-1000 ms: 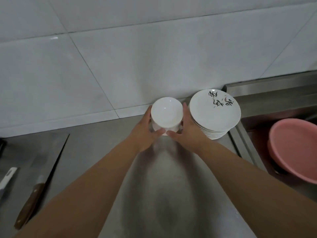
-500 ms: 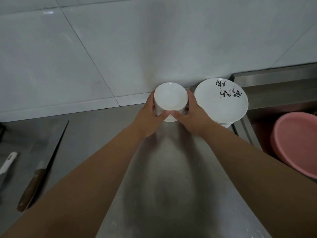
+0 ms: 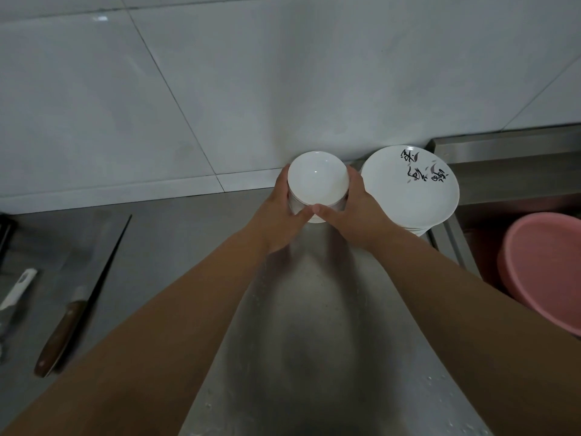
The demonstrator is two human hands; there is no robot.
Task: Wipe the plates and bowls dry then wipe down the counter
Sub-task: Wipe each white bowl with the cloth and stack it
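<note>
A stack of small white bowls (image 3: 317, 180) stands on the steel counter (image 3: 301, 309) close to the tiled wall. My left hand (image 3: 279, 218) grips its left side and my right hand (image 3: 352, 212) grips its right side, thumbs meeting at the front. Right beside it sits a stack of white plates (image 3: 408, 187), the top one with black brush lettering. My right hand's back lies next to the plate stack. No cloth is in view.
A pink basin (image 3: 544, 272) sits in the sink at the right. On the left of the counter lie a cleaver with a wooden handle (image 3: 63, 332) and a white-handled tool (image 3: 19, 287). Water droplets dot the counter near me.
Both hands have pushed the bowl stack farther back toward the wall, beside the plates. The grip on the stack is the same.
</note>
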